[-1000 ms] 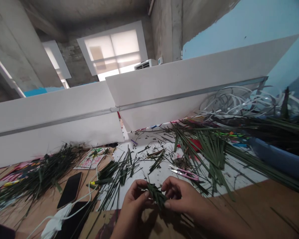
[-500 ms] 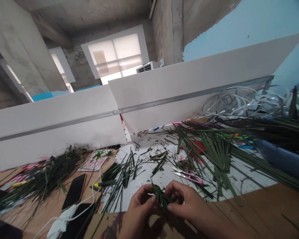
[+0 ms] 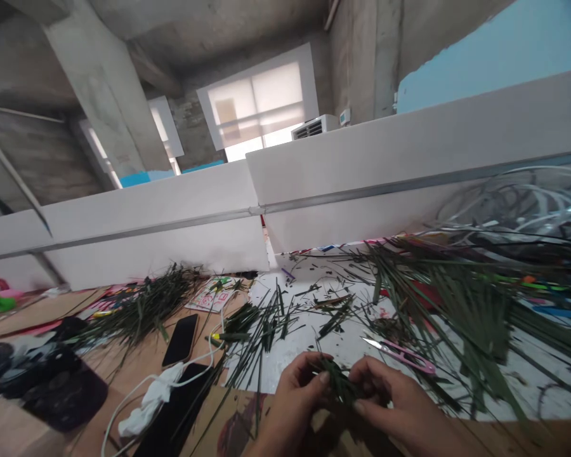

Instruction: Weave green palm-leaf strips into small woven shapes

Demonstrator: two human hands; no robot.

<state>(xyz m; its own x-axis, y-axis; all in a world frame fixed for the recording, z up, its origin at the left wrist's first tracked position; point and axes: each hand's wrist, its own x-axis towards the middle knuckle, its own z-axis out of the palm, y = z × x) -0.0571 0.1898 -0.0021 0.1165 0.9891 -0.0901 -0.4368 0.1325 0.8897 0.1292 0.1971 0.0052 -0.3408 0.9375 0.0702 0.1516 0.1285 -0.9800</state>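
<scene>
Between my two hands is a small woven piece of dark green leaf strips, held low over the front of the table. My left hand pinches its left side between thumb and fingers. On its right side, my right hand has its thumb and curled fingers closed on the strips. The underside of the weave lies in shadow. Just beyond my right hand lie thread snips with a pink handle, on white paper strewn with leaf scraps.
A phone, a white cable and a dark jug-like container are at left. Cut leaves are heaped behind them. Fan-shaped palm leaves spread at right, below coiled white tubing. A white partition stands behind.
My view has swung left, so everything sits further right and the dark container has come into sight. Both hands still hold the woven leaf piece, its strips looking slightly more spread.
</scene>
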